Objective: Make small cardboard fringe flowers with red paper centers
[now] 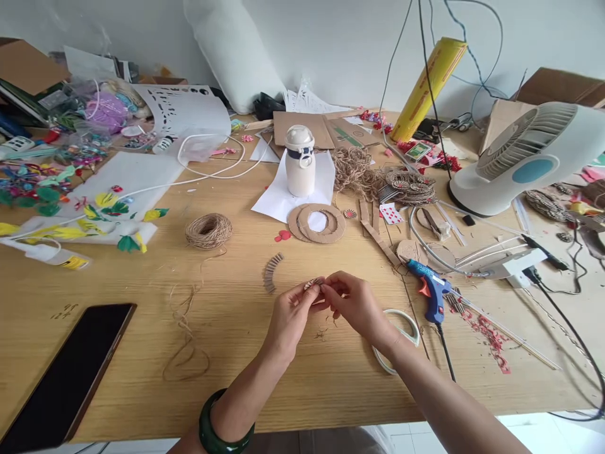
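Note:
My left hand pinches a small striped cardboard rosette between thumb and fingers. On its other side, my right hand has its fingertips closed against the same piece, and much of it is hidden by the fingers. Just beyond my left hand lies a curved corrugated cardboard strip. Pale-handled scissors are partly covered by my right forearm. Farther off are flat cardboard rings, red round bits and another rosette. Small brown scraps are scattered below my hands.
A blue glue gun with a cable lies to the right, near a power strip and a white fan. A twine roll and a phone are on the left. A white bottle stands on paper at the back.

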`<state>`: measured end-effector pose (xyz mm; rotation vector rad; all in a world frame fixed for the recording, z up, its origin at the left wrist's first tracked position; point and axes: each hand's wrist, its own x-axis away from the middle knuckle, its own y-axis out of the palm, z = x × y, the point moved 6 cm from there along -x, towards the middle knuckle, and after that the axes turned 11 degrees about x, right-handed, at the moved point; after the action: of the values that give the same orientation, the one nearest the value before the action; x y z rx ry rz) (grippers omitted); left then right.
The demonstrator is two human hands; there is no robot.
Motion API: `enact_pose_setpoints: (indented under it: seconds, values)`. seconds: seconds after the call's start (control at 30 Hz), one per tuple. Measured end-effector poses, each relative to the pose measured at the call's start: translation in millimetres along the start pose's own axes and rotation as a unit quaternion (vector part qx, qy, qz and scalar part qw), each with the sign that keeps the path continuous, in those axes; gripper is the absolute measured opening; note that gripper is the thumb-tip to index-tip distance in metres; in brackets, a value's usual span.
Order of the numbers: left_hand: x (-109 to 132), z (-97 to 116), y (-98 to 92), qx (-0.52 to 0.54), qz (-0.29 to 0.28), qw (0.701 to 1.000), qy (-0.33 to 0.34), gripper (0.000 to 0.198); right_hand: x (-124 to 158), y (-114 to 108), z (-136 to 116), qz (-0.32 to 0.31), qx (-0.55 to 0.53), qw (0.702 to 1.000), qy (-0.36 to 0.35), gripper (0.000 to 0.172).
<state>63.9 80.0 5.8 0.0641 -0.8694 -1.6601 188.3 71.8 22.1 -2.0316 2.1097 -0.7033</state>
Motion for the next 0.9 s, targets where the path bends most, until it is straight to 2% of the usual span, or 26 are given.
enact_pose_setpoints:
  seconds: [0.1, 0.2, 0.33, 0.43, 0.5, 0.63, 0.9]
  values:
    - [-9, 0, 3.8, 0.015, -0.011, 1.000, -0.012, 0.029, -9, -1, 1, -0.011, -0.048, 0.999, 0.013, 0.025]
    - [-14, 2, 7.7, 0.022, -0.027, 0.999, -0.014, 0.033, -20, -12, 1, 0.012, -0.041, 0.999, 0.017, 0.026]
    - [-18, 8, 0.8, 0.043, 0.000, 0.999, 0.007, 0.043, -51, -53, 16, 0.087, -0.014, 0.995, 0.051, 0.024]
    - [-24, 10, -10.2, 0.055, 0.029, 0.997, 0.036, 0.044, -80, -89, 36, 0.154, 0.006, 0.982, 0.112, 0.023]
    - [-28, 9, -17.8, 0.055, 0.046, 0.996, 0.048, 0.042, -96, -102, 46, 0.164, 0.017, 0.974, 0.156, 0.023]
    - [-33, 6, -24.7, 0.056, 0.050, 0.996, 0.045, 0.038, -118, -107, 54, 0.154, 0.033, 0.966, 0.205, 0.035]
    - [-34, 8, -24.1, 0.045, 0.040, 0.997, 0.049, 0.033, -136, -105, 63, 0.173, 0.049, 0.959, 0.218, 0.035]
